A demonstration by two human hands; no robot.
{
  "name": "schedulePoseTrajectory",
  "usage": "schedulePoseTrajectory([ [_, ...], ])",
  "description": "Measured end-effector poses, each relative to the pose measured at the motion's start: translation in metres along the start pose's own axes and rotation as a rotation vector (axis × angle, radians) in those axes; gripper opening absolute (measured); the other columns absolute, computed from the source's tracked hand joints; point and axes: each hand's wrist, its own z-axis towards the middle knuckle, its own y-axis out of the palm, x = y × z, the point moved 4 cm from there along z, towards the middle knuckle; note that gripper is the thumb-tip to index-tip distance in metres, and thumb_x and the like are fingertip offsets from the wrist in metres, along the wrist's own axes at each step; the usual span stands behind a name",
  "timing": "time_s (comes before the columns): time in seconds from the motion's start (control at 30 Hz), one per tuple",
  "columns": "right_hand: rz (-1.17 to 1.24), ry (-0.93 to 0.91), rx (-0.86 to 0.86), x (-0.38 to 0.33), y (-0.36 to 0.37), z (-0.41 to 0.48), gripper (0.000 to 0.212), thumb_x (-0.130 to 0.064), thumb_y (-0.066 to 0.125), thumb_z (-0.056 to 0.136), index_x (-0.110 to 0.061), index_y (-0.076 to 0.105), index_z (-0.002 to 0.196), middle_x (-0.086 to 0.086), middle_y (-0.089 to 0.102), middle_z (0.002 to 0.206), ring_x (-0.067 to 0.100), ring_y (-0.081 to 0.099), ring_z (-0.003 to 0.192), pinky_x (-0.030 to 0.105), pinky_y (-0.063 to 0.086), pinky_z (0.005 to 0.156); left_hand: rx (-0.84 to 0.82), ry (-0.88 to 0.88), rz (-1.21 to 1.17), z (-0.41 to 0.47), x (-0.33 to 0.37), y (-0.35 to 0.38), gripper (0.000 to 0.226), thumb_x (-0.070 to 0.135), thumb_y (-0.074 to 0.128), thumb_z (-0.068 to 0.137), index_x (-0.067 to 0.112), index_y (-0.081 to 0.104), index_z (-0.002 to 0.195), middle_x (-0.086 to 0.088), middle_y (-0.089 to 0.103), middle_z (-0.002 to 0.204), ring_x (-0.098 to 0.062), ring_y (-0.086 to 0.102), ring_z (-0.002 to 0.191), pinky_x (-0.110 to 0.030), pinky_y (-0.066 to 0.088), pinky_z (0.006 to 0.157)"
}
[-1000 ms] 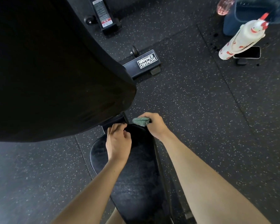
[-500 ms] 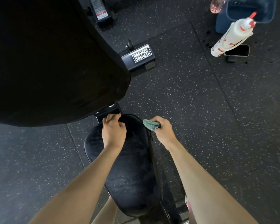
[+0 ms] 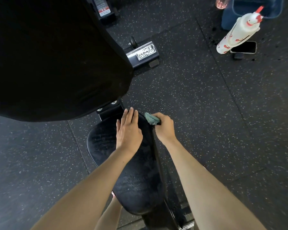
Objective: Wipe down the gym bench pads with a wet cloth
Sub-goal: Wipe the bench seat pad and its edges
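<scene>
The black seat pad (image 3: 105, 146) of the bench lies below me, its surface streaked with damp marks. The raised black back pad (image 3: 53, 60) fills the upper left. My left hand (image 3: 128, 130) rests flat on the far end of the seat pad, fingers straight. My right hand (image 3: 165, 127) grips a bunched teal cloth (image 3: 150, 118) against the seat pad's right edge, near its far corner.
A bench foot marked Hammer Strength (image 3: 145, 53) sits on the speckled rubber floor. At the upper right stand a white spray bottle (image 3: 236, 32) with red trigger, a phone (image 3: 244, 47) lying flat, a blue bucket (image 3: 229, 15) and a pink bottle (image 3: 221, 2).
My left hand has uncurled and now lies flat on the pad. My right hand with the cloth has slid off the pad's top to its right edge.
</scene>
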Motion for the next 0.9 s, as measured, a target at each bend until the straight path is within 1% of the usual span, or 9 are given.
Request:
schedulePoseTrajectory([
  [0.2,0.142,0.029,0.043,0.016,-0.005,-0.024,0.04,0.021,0.041,0.074,-0.012,0.061,0.08,-0.004,0.06,0.074,0.008,0.049,0.068,0.013,0.034,0.054,-0.046,0.034,-0.012,0.002,-0.002,-0.012,0.059,0.009,0.038,0.097,0.015,0.015,0.152,0.002,0.008,0.16,-0.013,0.0,0.147,-0.038,0.01,0.12],
  [0.3,0.165,0.11,-0.144,0.051,-0.007,-0.062,0.032,0.019,0.045,0.082,-0.01,0.058,0.076,-0.007,0.057,0.07,0.0,0.05,0.065,0.007,0.036,0.058,-0.049,0.027,0.0,0.001,-0.001,-0.01,0.06,0.008,0.039,0.097,0.015,0.015,0.152,0.001,0.007,0.16,-0.013,-0.001,0.147,-0.039,0.01,0.12],
  [0.37,0.117,0.136,-0.304,0.073,-0.01,-0.086,0.037,0.017,0.048,0.083,-0.016,0.062,0.077,0.0,0.064,0.077,0.006,0.056,0.071,0.016,0.041,0.066,-0.022,0.01,0.011,0.0,0.001,-0.007,0.061,0.008,0.039,0.097,0.015,0.014,0.152,0.001,0.006,0.16,-0.014,-0.002,0.147,-0.04,0.008,0.12],
  [0.43,0.115,0.169,-0.376,0.083,-0.016,-0.087,0.041,0.016,0.048,0.082,-0.021,0.065,0.085,-0.001,0.067,0.086,0.01,0.06,0.08,0.021,0.044,0.069,0.006,-0.005,0.027,-0.002,0.004,-0.003,0.062,0.008,0.04,0.097,0.014,0.012,0.152,0.0,0.004,0.16,-0.015,-0.004,0.147,-0.043,0.005,0.12],
  [0.53,0.24,0.164,-0.171,0.07,-0.025,-0.059,0.033,0.011,0.055,0.085,-0.014,0.068,0.101,-0.003,0.068,0.09,0.012,0.063,0.086,0.023,0.049,0.071,0.076,-0.015,0.078,-0.01,0.008,0.003,0.062,0.008,0.041,0.096,0.011,0.013,0.151,-0.003,0.003,0.16,-0.017,-0.005,0.147,-0.047,0.0,0.119],
  [0.57,0.26,0.15,-0.09,0.062,-0.025,-0.049,0.037,0.013,0.052,0.084,-0.013,0.068,0.105,-0.002,0.068,0.092,0.013,0.062,0.087,0.02,0.048,0.071,0.093,-0.018,0.088,-0.014,0.01,0.005,0.062,0.008,0.041,0.096,0.011,0.014,0.151,-0.003,0.003,0.16,-0.018,-0.006,0.147,-0.048,0.0,0.118],
  [0.63,0.248,0.116,-0.048,0.049,-0.017,-0.039,0.044,0.016,0.047,0.082,-0.012,0.069,0.109,-0.002,0.067,0.091,0.01,0.06,0.084,0.008,0.043,0.064,0.096,-0.017,0.088,-0.023,0.015,0.011,0.064,0.008,0.043,0.095,0.012,0.013,0.151,-0.003,0.001,0.16,-0.018,-0.007,0.147,-0.048,-0.001,0.118],
  [0.73,0.239,0.125,-0.052,0.047,-0.002,-0.051,0.049,0.021,0.042,0.075,-0.01,0.07,0.1,-0.003,0.065,0.083,0.007,0.056,0.074,0.006,0.038,0.056,0.084,0.009,0.074,-0.035,0.021,0.021,0.066,0.005,0.043,0.094,0.013,0.012,0.152,-0.001,-0.004,0.16,-0.017,-0.011,0.146,-0.047,-0.001,0.118],
  [0.9,0.286,0.101,-0.028,0.064,0.001,-0.085,0.041,0.024,0.04,0.068,-0.007,0.064,0.08,0.002,0.063,0.075,0.009,0.052,0.068,0.019,0.039,0.061,0.08,0.041,0.066,-0.051,0.027,0.034,0.066,0.002,0.042,0.093,0.013,0.013,0.151,-0.001,-0.004,0.16,-0.017,-0.01,0.147,-0.047,-0.001,0.119],
])
